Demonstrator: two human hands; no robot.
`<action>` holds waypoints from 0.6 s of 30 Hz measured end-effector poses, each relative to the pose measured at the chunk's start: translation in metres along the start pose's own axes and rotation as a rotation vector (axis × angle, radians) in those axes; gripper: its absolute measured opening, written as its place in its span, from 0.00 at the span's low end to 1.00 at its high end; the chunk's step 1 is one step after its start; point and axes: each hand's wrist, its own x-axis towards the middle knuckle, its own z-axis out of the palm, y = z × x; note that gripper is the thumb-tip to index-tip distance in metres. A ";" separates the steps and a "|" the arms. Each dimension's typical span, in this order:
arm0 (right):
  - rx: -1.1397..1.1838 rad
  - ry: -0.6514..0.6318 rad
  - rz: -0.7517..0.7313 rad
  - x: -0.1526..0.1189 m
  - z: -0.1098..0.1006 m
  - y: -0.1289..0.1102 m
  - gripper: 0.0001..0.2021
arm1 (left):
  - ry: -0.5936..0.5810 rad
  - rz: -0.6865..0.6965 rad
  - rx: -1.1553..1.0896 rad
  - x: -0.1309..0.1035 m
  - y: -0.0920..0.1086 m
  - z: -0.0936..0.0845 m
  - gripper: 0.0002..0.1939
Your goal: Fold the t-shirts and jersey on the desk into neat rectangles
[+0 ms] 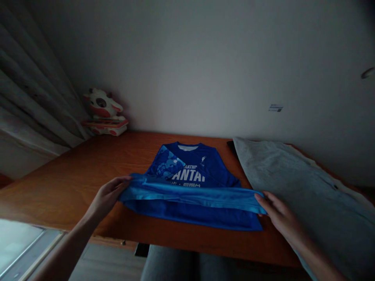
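Blue shirt (193, 191) stretches between left hand (109, 194) and right hand (277, 210), forearms (74, 236) angled inward, each grip pinching it.

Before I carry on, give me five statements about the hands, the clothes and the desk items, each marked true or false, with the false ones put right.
1. The left hand grips the blue shirt at its left side. True.
2. The right hand is off the shirt. False: it grips the shirt at its right side.
3. The grey cloth lies to the right of the shirt. True.
4. The cow toy stands on the grey cloth. False: it stands at the far left of the table, near the curtain.
5. White lettering shows on the shirt. True.
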 end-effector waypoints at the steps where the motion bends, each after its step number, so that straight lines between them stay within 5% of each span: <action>1: -0.021 -0.023 -0.013 -0.001 0.002 0.002 0.26 | -0.054 0.024 0.042 0.000 -0.004 0.001 0.34; 4: -0.148 -0.062 -0.084 -0.007 0.006 0.008 0.27 | -0.225 0.181 0.246 -0.005 -0.009 0.006 0.29; 8: -0.275 -0.114 -0.131 -0.019 -0.001 0.010 0.27 | -0.295 0.371 0.460 -0.018 -0.006 0.003 0.25; 13: -0.156 -0.248 0.052 -0.035 -0.019 0.007 0.32 | -0.470 0.420 0.480 -0.029 -0.016 -0.037 0.23; 18: -0.013 -0.113 0.074 -0.039 -0.029 0.001 0.32 | -0.460 0.432 0.470 -0.021 -0.016 -0.058 0.27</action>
